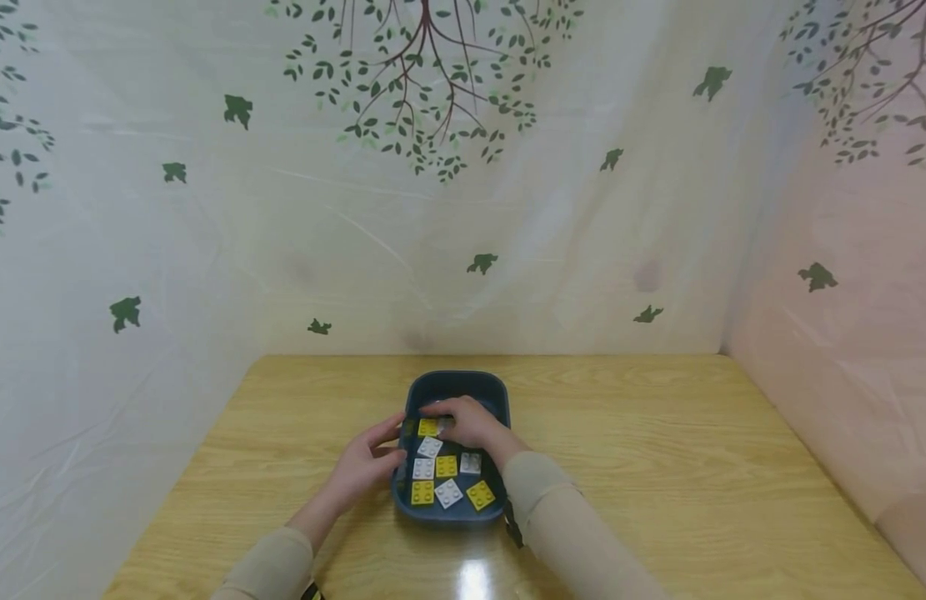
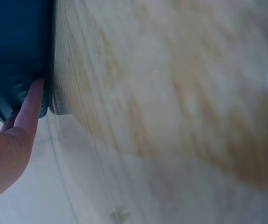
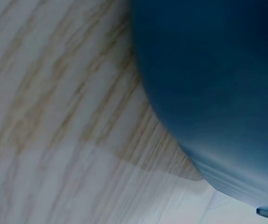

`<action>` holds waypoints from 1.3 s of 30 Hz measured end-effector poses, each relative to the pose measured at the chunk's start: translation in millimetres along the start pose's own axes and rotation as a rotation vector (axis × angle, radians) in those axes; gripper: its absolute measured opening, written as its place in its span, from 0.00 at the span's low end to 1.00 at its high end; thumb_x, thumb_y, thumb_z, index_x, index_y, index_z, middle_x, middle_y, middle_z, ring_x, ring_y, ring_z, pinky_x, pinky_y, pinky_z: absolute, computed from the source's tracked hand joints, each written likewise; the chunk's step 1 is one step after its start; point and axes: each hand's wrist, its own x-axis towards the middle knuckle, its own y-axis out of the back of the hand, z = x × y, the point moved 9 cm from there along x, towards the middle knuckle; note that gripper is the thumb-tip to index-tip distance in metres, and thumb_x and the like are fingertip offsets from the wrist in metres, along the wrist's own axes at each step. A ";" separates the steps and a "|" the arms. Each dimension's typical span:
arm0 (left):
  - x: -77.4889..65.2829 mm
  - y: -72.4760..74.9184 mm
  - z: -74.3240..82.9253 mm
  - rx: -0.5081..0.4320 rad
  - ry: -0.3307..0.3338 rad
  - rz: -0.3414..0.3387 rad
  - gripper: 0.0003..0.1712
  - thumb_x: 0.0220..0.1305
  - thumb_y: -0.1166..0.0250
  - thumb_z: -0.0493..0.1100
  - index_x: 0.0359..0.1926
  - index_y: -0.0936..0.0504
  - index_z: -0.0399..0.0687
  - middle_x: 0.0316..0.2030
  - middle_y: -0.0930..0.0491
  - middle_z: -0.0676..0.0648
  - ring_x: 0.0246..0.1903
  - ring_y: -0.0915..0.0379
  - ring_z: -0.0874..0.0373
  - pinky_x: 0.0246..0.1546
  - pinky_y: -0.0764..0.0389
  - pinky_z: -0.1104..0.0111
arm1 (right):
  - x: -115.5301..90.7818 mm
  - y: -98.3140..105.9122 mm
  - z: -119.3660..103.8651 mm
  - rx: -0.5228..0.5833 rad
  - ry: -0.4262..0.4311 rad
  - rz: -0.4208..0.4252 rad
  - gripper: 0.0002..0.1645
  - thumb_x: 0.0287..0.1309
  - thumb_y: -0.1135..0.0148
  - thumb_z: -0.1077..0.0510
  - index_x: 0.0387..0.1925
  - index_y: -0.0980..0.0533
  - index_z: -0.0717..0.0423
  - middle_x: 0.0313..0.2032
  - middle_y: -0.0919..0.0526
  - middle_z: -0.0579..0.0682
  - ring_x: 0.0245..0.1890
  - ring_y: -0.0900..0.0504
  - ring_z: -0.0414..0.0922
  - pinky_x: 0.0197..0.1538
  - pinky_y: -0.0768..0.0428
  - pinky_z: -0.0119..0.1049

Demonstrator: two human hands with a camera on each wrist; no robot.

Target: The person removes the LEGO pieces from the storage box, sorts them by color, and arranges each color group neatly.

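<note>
A dark blue plastic bin [image 1: 451, 514] holds several square toy building bricks, some yellow and some white. My left hand [image 1: 367, 460] lies along the bin's left side, fingertips and thumb at the wall. In the left wrist view, an extended finger [image 2: 31, 105] presses against the bin's outer side [image 2: 17, 46]. Reaching over the right wall, my right hand [image 1: 473, 423] is inside the bin, pinching a pale brick [image 1: 443, 427] mostly covered by its fingers. Close to its left sits a yellow brick [image 1: 428, 427]. A white brick [image 1: 429, 447] lies tilted nearer me.
The bin stands on a wood-grain table [image 1: 658, 467], toward the middle. Pale curtains [image 1: 545, 217] with leaf and bird prints enclose the back and sides. In the right wrist view, the bin's curved wall [image 3: 217, 93] fills the right side.
</note>
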 end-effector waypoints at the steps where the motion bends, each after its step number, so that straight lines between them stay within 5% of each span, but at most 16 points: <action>1: 0.1 0.0 -0.1 0.001 0.002 -0.002 0.35 0.66 0.38 0.35 0.73 0.34 0.48 0.65 0.31 0.34 0.55 0.25 0.42 0.48 0.17 0.57 | 0.4 -0.3 0.2 0.000 -0.002 -0.001 0.28 0.62 0.36 0.63 0.62 0.22 0.38 0.62 0.23 0.42 0.66 0.32 0.47 0.70 0.38 0.51; 12: 0.3 -0.6 0.7 -0.005 0.001 -0.004 0.35 0.65 0.38 0.34 0.73 0.35 0.46 0.65 0.31 0.33 0.55 0.26 0.41 0.47 0.17 0.57 | 2.2 -5.0 5.9 -0.025 -0.069 -0.004 0.27 0.62 0.36 0.61 0.58 0.20 0.31 0.58 0.21 0.38 0.61 0.31 0.45 0.68 0.37 0.51; 39: 3.8 -0.5 -0.8 -0.005 -0.006 -0.010 0.36 0.65 0.38 0.34 0.73 0.35 0.47 0.65 0.32 0.33 0.55 0.26 0.40 0.45 0.16 0.58 | 2.7 -2.8 1.5 -0.082 -0.028 0.033 0.21 0.58 0.30 0.56 0.53 0.17 0.35 0.54 0.19 0.37 0.57 0.29 0.42 0.66 0.33 0.46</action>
